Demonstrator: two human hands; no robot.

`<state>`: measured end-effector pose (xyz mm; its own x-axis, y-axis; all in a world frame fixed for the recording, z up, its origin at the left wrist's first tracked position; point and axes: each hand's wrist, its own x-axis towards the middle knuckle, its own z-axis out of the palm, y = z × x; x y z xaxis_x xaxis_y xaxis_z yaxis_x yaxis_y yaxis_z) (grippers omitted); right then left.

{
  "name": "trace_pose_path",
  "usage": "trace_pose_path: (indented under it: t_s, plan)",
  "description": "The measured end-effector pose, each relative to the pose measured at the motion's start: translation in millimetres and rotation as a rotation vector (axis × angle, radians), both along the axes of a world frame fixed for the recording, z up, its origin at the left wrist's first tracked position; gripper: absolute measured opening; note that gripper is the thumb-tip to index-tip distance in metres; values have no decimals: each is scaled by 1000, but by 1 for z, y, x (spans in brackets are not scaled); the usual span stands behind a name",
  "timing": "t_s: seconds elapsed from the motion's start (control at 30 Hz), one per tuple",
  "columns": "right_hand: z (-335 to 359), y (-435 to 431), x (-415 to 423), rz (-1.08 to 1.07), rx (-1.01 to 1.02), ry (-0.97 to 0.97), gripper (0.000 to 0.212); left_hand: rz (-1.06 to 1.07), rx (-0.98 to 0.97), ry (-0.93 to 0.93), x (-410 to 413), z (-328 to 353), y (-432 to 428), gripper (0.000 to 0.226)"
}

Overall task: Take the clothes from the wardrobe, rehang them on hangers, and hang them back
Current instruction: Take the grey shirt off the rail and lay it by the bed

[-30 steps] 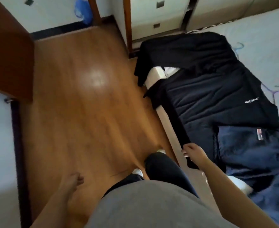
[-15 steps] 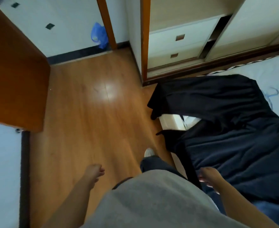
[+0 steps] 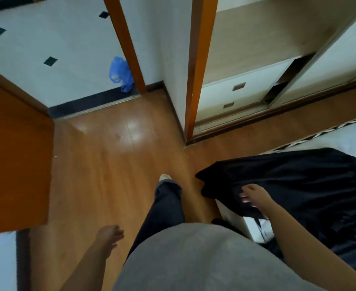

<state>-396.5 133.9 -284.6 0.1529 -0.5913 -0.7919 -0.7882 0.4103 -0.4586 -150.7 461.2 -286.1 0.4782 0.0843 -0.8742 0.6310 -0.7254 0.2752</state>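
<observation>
Black clothes (image 3: 288, 181) lie spread over the corner of the bed (image 3: 353, 139) at the right. My right hand (image 3: 254, 198) hangs over their near edge with loose fingers and holds nothing. My left hand (image 3: 109, 236) swings free at my side above the wooden floor, fingers loosely curled and empty. The wardrobe (image 3: 246, 66) stands ahead at the upper right, its sliding door partly open, with two white drawers (image 3: 235, 95) showing at the bottom. No hanger is in view.
A brown door (image 3: 15, 160) stands open at the left. A blue plastic bag (image 3: 120, 74) lies by the doorway on tiled floor. An orange door frame post (image 3: 198, 66) borders the wardrobe. Wooden floor (image 3: 109, 164) lies between me and the wardrobe.
The view has swung up and left from the bed toward the wardrobe. My right hand has let go of the black garment's edge. I have stepped forward along the bed.
</observation>
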Motion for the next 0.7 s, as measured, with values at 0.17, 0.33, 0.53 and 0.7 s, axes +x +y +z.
trace_pose_path:
  t_s: [0.17,0.33,0.53,0.7]
  plan:
    - [14,-30,43,-108,26,97,15,-257,-45,-23,116,14,-104,28]
    - [41,-68,70,-290,-29,35,14,-697,-215,-149,167,52,-245,21]
    - [70,-125,72,-590,-95,-72,23,-1099,-555,-143,116,121,-384,16]
    - [100,-209,90,-733,-232,-267,23,-1257,-792,-239,72,181,-471,18]
